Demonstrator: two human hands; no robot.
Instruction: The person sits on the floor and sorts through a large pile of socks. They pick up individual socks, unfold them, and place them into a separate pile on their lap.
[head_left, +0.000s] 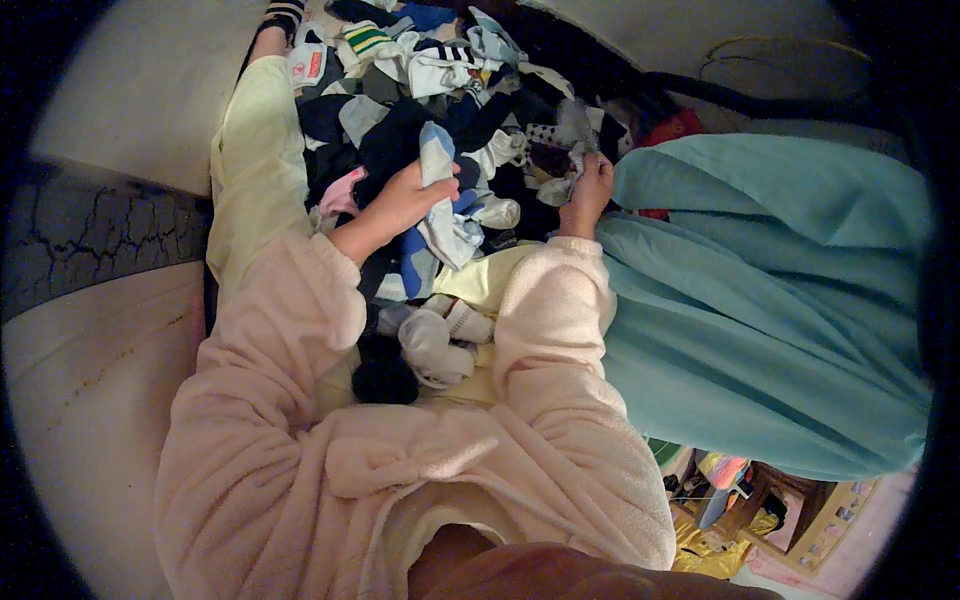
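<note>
A large heap of mixed socks (390, 124) is spread before me, between my legs. My left hand (412, 195) grips a white and light-blue sock (438, 161) near its middle, with its lower part hanging over other socks. At the right of the heap my right hand (591, 184) pinches a thin grey sock (576, 127), which looks blurred. Left of my left hand lies a pink sock (343, 192). A white sock with black stripes (441, 71) and one with green and yellow stripes (367, 41) lie farther up. Rolled white socks (435, 349) and a black bundle (384, 375) rest close to my body.
A teal blanket (750, 315) lies bunched along the right side. My outstretched leg in pale yellow trousers (259, 150) borders the heap on the left, beside a light wall (142, 97). At the lower right are a wooden stool (799, 517) and yellow plastic (709, 551).
</note>
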